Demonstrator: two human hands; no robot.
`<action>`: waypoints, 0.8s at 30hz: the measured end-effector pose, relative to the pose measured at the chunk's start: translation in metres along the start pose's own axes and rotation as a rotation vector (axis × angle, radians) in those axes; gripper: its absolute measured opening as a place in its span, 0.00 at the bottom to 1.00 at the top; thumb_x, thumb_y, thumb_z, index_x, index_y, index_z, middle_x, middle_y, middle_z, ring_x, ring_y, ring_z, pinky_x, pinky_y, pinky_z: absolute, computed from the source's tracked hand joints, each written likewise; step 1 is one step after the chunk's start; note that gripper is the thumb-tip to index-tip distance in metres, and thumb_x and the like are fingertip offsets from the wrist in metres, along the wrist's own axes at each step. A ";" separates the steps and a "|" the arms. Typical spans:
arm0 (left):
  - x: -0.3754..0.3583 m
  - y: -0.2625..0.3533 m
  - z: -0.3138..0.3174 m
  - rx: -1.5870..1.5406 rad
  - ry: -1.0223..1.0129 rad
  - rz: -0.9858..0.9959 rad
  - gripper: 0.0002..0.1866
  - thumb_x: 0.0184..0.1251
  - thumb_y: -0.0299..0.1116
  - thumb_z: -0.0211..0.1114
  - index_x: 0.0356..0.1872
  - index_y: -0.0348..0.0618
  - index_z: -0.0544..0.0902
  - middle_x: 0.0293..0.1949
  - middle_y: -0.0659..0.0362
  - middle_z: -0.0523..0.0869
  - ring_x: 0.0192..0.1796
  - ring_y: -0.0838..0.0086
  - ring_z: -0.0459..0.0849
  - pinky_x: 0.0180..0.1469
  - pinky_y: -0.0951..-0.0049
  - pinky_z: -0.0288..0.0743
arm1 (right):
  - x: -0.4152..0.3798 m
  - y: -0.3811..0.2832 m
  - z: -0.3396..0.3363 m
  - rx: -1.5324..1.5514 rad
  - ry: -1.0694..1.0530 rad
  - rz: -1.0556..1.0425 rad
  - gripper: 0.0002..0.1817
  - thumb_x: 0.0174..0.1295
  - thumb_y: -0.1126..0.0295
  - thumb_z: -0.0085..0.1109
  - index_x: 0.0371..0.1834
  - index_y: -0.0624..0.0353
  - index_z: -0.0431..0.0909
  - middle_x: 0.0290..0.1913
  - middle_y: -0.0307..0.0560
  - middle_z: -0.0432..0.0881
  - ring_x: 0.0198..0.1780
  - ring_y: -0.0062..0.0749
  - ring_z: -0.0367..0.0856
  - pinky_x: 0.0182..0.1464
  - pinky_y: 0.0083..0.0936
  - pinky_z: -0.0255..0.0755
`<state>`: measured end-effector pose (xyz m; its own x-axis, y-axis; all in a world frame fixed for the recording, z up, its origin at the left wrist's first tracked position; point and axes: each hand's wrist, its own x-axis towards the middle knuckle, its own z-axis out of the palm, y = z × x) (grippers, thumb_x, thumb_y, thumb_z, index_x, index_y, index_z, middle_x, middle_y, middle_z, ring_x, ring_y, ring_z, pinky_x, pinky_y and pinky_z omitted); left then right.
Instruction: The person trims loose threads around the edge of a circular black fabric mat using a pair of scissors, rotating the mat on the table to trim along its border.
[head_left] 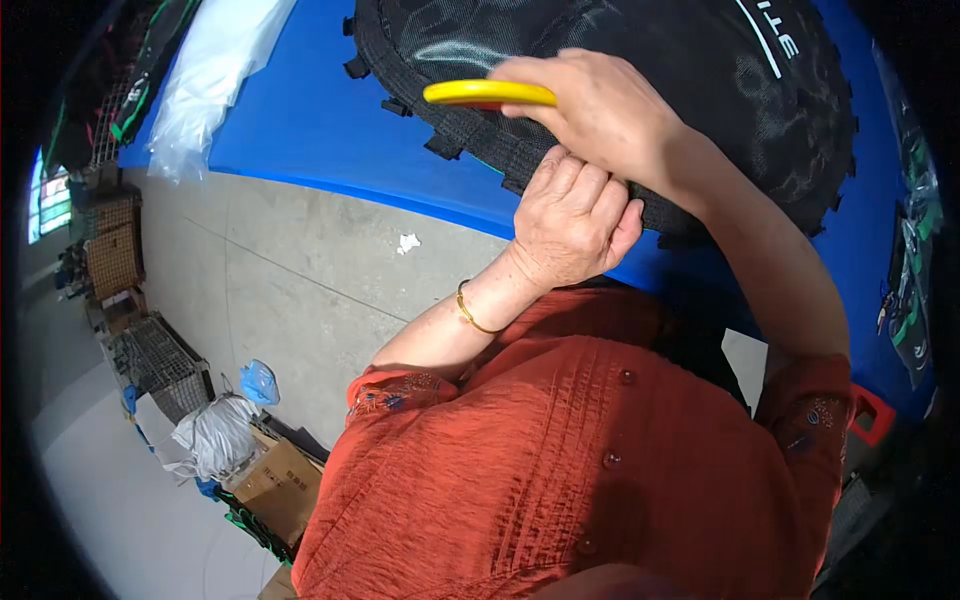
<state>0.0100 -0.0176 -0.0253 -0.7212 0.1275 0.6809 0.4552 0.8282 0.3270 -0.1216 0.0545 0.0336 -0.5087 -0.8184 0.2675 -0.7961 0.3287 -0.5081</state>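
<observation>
A rounded black mesh mat (680, 120) has a thick webbing border with small black tabs along its edge and white lettering at the upper right. My left hand (575, 222) is closed in a fist at the near border of the mat, its fingers curled over the edge. Just above it, my right hand (610, 110) is wrapped around a tool with a curved yellow handle (490, 92). A little red shows under the yellow, and the rest of this tool is hidden by my hand. The handle points left, over the webbing border.
The mat lies on a blue table (330, 110), with clear plastic sheeting (215, 80) at its upper left. Plastic-wrapped pieces (912, 290) lie along the right. Below left, a cardboard box (275, 485), a white plastic bag (218, 437) and wire crates (165, 365) stand on the concrete floor.
</observation>
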 end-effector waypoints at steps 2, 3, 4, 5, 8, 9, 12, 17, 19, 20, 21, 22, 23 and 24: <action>0.000 -0.001 0.003 -0.007 0.035 0.002 0.14 0.61 0.37 0.74 0.43 0.38 0.89 0.42 0.51 0.85 0.48 0.52 0.85 0.58 0.53 0.81 | 0.015 0.001 0.006 -0.005 0.003 0.033 0.09 0.75 0.59 0.64 0.53 0.46 0.86 0.38 0.56 0.91 0.43 0.60 0.90 0.45 0.54 0.81; 0.000 -0.001 0.005 -0.010 0.055 0.002 0.14 0.61 0.37 0.74 0.43 0.38 0.89 0.42 0.51 0.85 0.48 0.52 0.85 0.58 0.53 0.81 | 0.020 -0.001 0.007 -0.008 0.003 0.048 0.09 0.75 0.59 0.64 0.53 0.45 0.86 0.38 0.56 0.91 0.43 0.60 0.90 0.45 0.54 0.81; -0.001 -0.001 0.006 -0.011 0.052 0.001 0.14 0.61 0.37 0.74 0.43 0.38 0.88 0.41 0.50 0.85 0.48 0.53 0.85 0.60 0.51 0.80 | 0.023 -0.004 0.002 -0.051 -0.038 0.071 0.11 0.75 0.59 0.64 0.54 0.45 0.87 0.38 0.56 0.91 0.43 0.59 0.90 0.45 0.54 0.81; -0.001 0.000 0.007 -0.011 0.049 -0.002 0.14 0.62 0.38 0.73 0.42 0.37 0.88 0.40 0.50 0.84 0.48 0.53 0.85 0.62 0.50 0.80 | 0.023 -0.006 0.000 -0.062 -0.065 0.067 0.11 0.75 0.59 0.64 0.54 0.46 0.87 0.38 0.56 0.90 0.43 0.59 0.90 0.45 0.53 0.81; -0.001 -0.002 0.004 -0.011 0.049 0.010 0.14 0.62 0.38 0.73 0.41 0.37 0.87 0.39 0.50 0.83 0.48 0.54 0.84 0.64 0.50 0.79 | 0.013 -0.006 -0.011 -0.070 -0.124 0.034 0.10 0.74 0.59 0.65 0.52 0.48 0.88 0.36 0.56 0.90 0.42 0.59 0.90 0.44 0.53 0.81; 0.000 -0.002 0.003 -0.014 0.051 0.018 0.14 0.62 0.38 0.73 0.41 0.37 0.87 0.39 0.50 0.83 0.48 0.54 0.84 0.64 0.50 0.79 | 0.003 -0.009 -0.016 -0.056 -0.129 0.013 0.10 0.74 0.59 0.65 0.52 0.48 0.88 0.36 0.56 0.90 0.41 0.59 0.90 0.44 0.53 0.81; -0.001 -0.001 0.002 -0.033 0.057 -0.007 0.14 0.60 0.35 0.74 0.44 0.38 0.89 0.41 0.50 0.85 0.48 0.52 0.85 0.59 0.52 0.82 | -0.012 -0.009 -0.022 -0.004 -0.148 0.013 0.10 0.73 0.60 0.66 0.51 0.49 0.88 0.35 0.56 0.89 0.41 0.59 0.90 0.44 0.53 0.81; 0.001 0.000 0.002 -0.024 0.045 0.001 0.15 0.60 0.35 0.75 0.44 0.38 0.89 0.41 0.50 0.85 0.48 0.51 0.86 0.57 0.54 0.82 | 0.000 0.000 -0.004 -0.055 -0.060 0.025 0.10 0.74 0.60 0.65 0.51 0.50 0.87 0.36 0.57 0.89 0.41 0.60 0.89 0.44 0.53 0.81; 0.001 0.001 0.002 -0.011 0.062 -0.001 0.15 0.59 0.35 0.75 0.44 0.37 0.89 0.41 0.50 0.84 0.49 0.51 0.86 0.56 0.56 0.83 | 0.011 -0.005 -0.006 -0.070 -0.092 0.072 0.10 0.75 0.59 0.64 0.51 0.50 0.86 0.36 0.57 0.89 0.42 0.60 0.89 0.44 0.53 0.81; 0.000 0.000 0.003 -0.007 0.065 0.001 0.15 0.59 0.35 0.75 0.44 0.37 0.89 0.41 0.50 0.84 0.49 0.51 0.86 0.55 0.56 0.83 | 0.011 -0.003 -0.007 -0.036 -0.095 0.077 0.11 0.75 0.59 0.64 0.51 0.51 0.86 0.38 0.57 0.89 0.44 0.60 0.89 0.45 0.52 0.81; 0.000 0.000 0.004 -0.004 0.070 0.003 0.15 0.59 0.35 0.75 0.44 0.37 0.88 0.41 0.50 0.84 0.49 0.51 0.86 0.55 0.57 0.83 | 0.007 -0.004 -0.010 -0.016 -0.099 0.074 0.11 0.75 0.59 0.64 0.51 0.51 0.86 0.37 0.57 0.89 0.43 0.60 0.89 0.45 0.52 0.81; 0.000 0.001 0.004 -0.005 0.071 0.004 0.15 0.59 0.35 0.75 0.43 0.37 0.88 0.41 0.50 0.84 0.49 0.51 0.86 0.54 0.57 0.83 | 0.001 -0.003 -0.015 0.003 -0.105 0.070 0.10 0.75 0.60 0.64 0.51 0.51 0.86 0.37 0.57 0.89 0.43 0.60 0.89 0.45 0.52 0.81; 0.000 0.000 0.004 -0.004 0.075 0.003 0.15 0.59 0.35 0.75 0.43 0.37 0.88 0.41 0.50 0.84 0.49 0.51 0.86 0.54 0.57 0.83 | -0.006 -0.002 -0.019 0.021 -0.114 0.065 0.10 0.74 0.60 0.64 0.50 0.51 0.86 0.36 0.57 0.89 0.42 0.60 0.88 0.45 0.52 0.81; -0.001 0.000 0.004 -0.003 0.078 -0.001 0.14 0.59 0.35 0.75 0.43 0.38 0.88 0.41 0.50 0.84 0.49 0.51 0.86 0.54 0.57 0.83 | -0.017 0.001 -0.023 0.032 -0.098 0.009 0.09 0.74 0.61 0.64 0.50 0.50 0.86 0.36 0.57 0.88 0.42 0.60 0.88 0.45 0.52 0.80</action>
<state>0.0087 -0.0154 -0.0287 -0.6790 0.0839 0.7293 0.4562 0.8266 0.3296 -0.1211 0.0793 0.0472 -0.4797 -0.8584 0.1819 -0.7802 0.3224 -0.5360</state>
